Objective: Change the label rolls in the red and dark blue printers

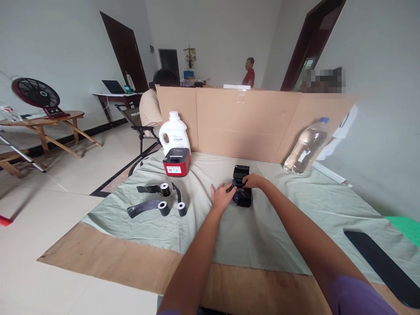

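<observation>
A small black printer (244, 197) with its lid (242, 169) raised sits on the green cloth in front of me. My left hand (223, 195) presses against its left side, steadying it, with one finger sticking out away from it. From the right, my right hand (253, 180) reaches into the middle of the printer, below the raised lid. Its fingers are pinched together there, and what they hold is hidden. To the left lie three small black paper rolls, a back one (165, 189), a front one (163, 208) and a right one (181, 209), each with a strip unrolled.
A red and black receipt printer (177, 162) stands before a white detergent jug (175, 133). A clear water bottle (306, 146) leans at the right against a cardboard screen (243, 127). A long black flat object (382, 264) lies front right. People are beyond the screen.
</observation>
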{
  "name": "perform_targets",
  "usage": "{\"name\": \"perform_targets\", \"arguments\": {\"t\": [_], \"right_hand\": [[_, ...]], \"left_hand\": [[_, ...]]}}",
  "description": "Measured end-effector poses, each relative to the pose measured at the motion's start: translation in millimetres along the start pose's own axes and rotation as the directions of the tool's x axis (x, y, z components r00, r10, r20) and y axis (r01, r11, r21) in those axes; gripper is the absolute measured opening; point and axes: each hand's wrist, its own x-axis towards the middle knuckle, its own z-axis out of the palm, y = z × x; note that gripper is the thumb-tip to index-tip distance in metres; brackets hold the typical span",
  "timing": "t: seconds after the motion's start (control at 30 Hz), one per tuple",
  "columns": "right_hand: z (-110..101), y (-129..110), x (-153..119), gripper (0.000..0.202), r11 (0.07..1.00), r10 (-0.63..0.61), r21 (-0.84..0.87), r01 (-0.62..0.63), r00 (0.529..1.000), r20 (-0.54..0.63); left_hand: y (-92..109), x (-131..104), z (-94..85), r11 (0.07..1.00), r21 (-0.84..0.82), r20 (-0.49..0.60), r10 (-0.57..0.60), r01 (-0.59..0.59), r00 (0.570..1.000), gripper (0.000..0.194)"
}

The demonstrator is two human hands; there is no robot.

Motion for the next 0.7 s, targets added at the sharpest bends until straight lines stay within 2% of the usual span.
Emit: {"name": "perform_targets", "arguments": {"t": [0.2,0.3,0.4,0.47,0.6,0.7], "right_hand": [[-39.8,-22.4,-9.0,0.021,0.991,0.07,0.117,-0.067,0.997,-0.014],[-55.0,-48.8,-17.6,0.019,0.94,0.051,0.337,-0.043,0.999,-0.017],[-54.1,-84.0,-23.7,0.022,0.872,0.001,0.49,0.021,0.999,-0.044],[-45.3,-107.6,-24.9,0.024,0.906,-0.04,0.416,0.076,0.995,-0.095],[-15.9,-147.7,-20.0,0.029,0.973,-0.198,0.079,0.217,0.96,-0.196],[13.2,-170.6,-11.6,0.025,0.957,-0.288,-0.062,0.282,0.949,-0.127]], "left_hand": [[1.6,-0.8,-2.3,1.0,-0.009,0.001,0.014,-0.014,1.0,0.039],[1.1,-1.1,-1.8,0.999,-0.034,-0.008,0.022,-0.022,1.0,0.04],[-0.4,-0.5,-0.1,0.999,-0.041,-0.014,0.008,-0.008,1.0,0.04],[-1.2,0.0,0.7,0.999,-0.036,-0.015,0.005,-0.006,1.0,0.042],[0.2,-0.3,-1.2,0.999,-0.034,-0.023,0.002,-0.003,1.0,0.045],[1.7,-1.6,-4.1,1.0,-0.018,-0.006,-0.003,0.003,1.0,0.04]]}}
